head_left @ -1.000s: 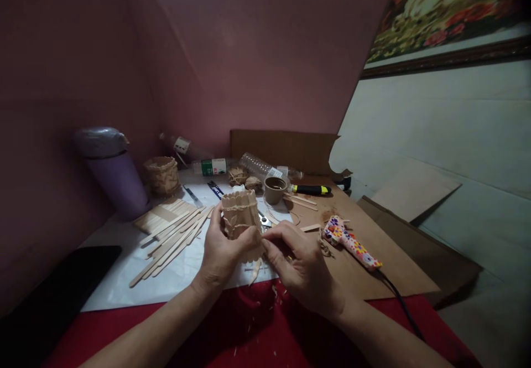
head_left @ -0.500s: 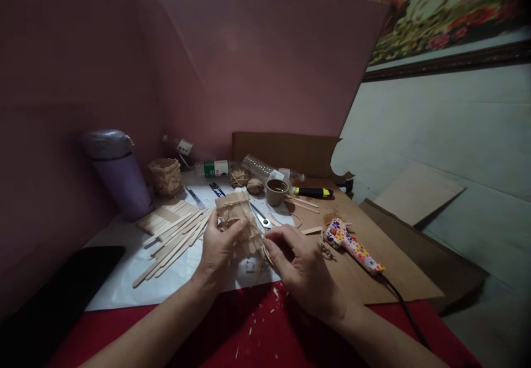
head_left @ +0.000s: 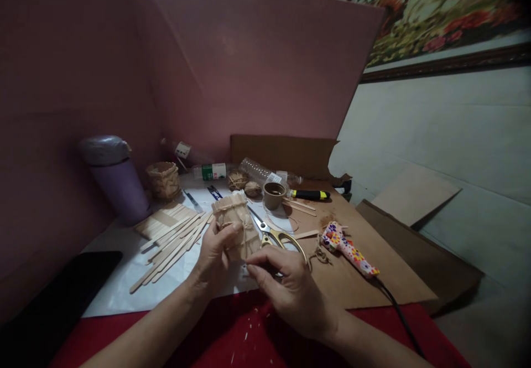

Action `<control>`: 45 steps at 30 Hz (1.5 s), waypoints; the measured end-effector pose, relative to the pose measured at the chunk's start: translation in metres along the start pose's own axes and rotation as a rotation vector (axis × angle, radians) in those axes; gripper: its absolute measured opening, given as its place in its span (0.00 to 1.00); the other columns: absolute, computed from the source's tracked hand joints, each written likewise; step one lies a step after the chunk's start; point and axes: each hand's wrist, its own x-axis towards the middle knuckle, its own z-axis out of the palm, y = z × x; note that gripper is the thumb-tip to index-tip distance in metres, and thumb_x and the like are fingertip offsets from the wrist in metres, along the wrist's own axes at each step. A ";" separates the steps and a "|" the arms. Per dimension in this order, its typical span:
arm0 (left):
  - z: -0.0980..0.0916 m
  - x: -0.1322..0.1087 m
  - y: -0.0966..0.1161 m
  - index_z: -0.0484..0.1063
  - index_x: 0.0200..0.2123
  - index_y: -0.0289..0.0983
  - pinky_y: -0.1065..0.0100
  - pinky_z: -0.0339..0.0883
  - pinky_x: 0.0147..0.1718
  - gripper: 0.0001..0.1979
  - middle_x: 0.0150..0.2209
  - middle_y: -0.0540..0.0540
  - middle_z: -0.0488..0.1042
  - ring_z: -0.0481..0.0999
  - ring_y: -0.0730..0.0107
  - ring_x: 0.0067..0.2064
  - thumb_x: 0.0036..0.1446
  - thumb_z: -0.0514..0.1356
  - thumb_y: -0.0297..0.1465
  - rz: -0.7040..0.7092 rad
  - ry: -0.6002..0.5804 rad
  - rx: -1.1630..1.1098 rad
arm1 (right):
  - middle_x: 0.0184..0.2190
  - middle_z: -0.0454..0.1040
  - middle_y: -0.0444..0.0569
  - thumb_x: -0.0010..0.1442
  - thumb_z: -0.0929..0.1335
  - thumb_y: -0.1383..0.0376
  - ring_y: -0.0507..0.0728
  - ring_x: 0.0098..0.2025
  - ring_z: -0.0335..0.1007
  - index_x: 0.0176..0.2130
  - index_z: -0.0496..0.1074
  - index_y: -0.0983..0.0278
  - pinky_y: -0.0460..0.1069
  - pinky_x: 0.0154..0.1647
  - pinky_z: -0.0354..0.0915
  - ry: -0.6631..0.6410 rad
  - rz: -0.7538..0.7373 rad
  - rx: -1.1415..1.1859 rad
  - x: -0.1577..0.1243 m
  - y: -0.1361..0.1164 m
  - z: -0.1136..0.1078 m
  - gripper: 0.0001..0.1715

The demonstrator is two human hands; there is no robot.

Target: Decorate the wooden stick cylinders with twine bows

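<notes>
My left hand (head_left: 216,254) is wrapped around a small holder made of wooden sticks (head_left: 233,219), tilted away from me, with twine tied round it. My right hand (head_left: 290,288) is just to its right, fingers pinched together low beside the holder's base; what they pinch is too small to make out. Gold-handled scissors (head_left: 277,237) lie on the table just beyond my right hand. Loose wooden craft sticks (head_left: 174,240) are spread on the white sheet (head_left: 124,279) left of my left hand.
A flowered glue gun (head_left: 347,249) with a black cord lies on brown cardboard (head_left: 365,285) at right. Behind stand a purple flask (head_left: 118,182), a small woven basket (head_left: 163,179), twine balls (head_left: 244,182), a brown cup (head_left: 274,194), a yellow-black cutter (head_left: 310,195) and plastic bottles. A dark phone (head_left: 50,296) lies at left.
The stick holder has tipped from upright to leaning away and moved slightly lower. My right hand has drawn back toward me, uncovering the scissors' handles.
</notes>
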 end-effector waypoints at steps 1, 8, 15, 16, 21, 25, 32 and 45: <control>0.000 0.000 0.000 0.67 0.38 0.37 0.67 0.72 0.33 0.17 0.30 0.52 0.74 0.75 0.72 0.29 0.45 0.68 0.29 -0.013 -0.012 -0.020 | 0.27 0.76 0.45 0.61 0.66 0.71 0.51 0.29 0.70 0.36 0.75 0.64 0.47 0.31 0.64 -0.010 -0.019 0.007 -0.001 0.000 0.001 0.07; -0.003 -0.001 0.003 0.70 0.39 0.34 0.63 0.74 0.34 0.16 0.31 0.46 0.77 0.78 0.64 0.32 0.45 0.67 0.28 -0.153 -0.041 -0.076 | 0.28 0.77 0.52 0.59 0.61 0.75 0.55 0.29 0.72 0.42 0.73 0.69 0.49 0.28 0.65 -0.091 -0.424 -0.280 -0.004 0.002 0.005 0.15; 0.005 -0.007 0.009 0.72 0.40 0.34 0.60 0.74 0.34 0.19 0.31 0.44 0.78 0.79 0.59 0.33 0.42 0.68 0.30 -0.153 -0.071 -0.065 | 0.29 0.78 0.46 0.61 0.70 0.61 0.54 0.32 0.72 0.34 0.76 0.62 0.51 0.32 0.67 0.116 -0.833 -0.592 -0.010 -0.016 -0.017 0.08; 0.005 -0.007 0.010 0.73 0.40 0.34 0.60 0.74 0.34 0.19 0.31 0.45 0.78 0.79 0.59 0.32 0.42 0.69 0.30 -0.155 -0.064 -0.061 | 0.28 0.77 0.46 0.62 0.69 0.61 0.54 0.32 0.72 0.34 0.75 0.61 0.51 0.32 0.68 0.154 -0.772 -0.578 -0.009 -0.018 -0.020 0.07; 0.001 -0.006 0.010 0.73 0.38 0.35 0.63 0.73 0.33 0.15 0.31 0.45 0.78 0.78 0.62 0.32 0.44 0.68 0.30 -0.137 -0.098 -0.043 | 0.34 0.74 0.52 0.60 0.66 0.70 0.57 0.37 0.70 0.37 0.72 0.63 0.53 0.37 0.68 0.307 -0.350 -0.484 0.002 -0.017 -0.018 0.05; -0.002 -0.005 0.009 0.73 0.36 0.35 0.64 0.73 0.32 0.13 0.31 0.46 0.78 0.78 0.64 0.31 0.45 0.67 0.30 -0.095 -0.118 -0.021 | 0.36 0.74 0.52 0.62 0.66 0.67 0.59 0.41 0.69 0.40 0.70 0.64 0.55 0.41 0.66 0.220 -0.197 -0.423 0.007 -0.012 -0.011 0.04; -0.004 -0.005 0.006 0.74 0.37 0.35 0.64 0.73 0.32 0.13 0.31 0.46 0.79 0.78 0.63 0.32 0.46 0.66 0.29 -0.080 -0.157 -0.037 | 0.33 0.73 0.51 0.64 0.64 0.69 0.58 0.38 0.66 0.37 0.71 0.65 0.53 0.38 0.62 0.169 -0.175 -0.507 0.003 -0.010 -0.006 0.06; 0.002 -0.004 0.012 0.72 0.36 0.36 0.65 0.75 0.31 0.16 0.30 0.48 0.78 0.77 0.66 0.30 0.40 0.69 0.28 -0.081 -0.061 -0.021 | 0.34 0.74 0.51 0.62 0.65 0.69 0.58 0.38 0.68 0.38 0.71 0.64 0.53 0.41 0.64 0.142 -0.233 -0.512 -0.007 -0.013 -0.016 0.04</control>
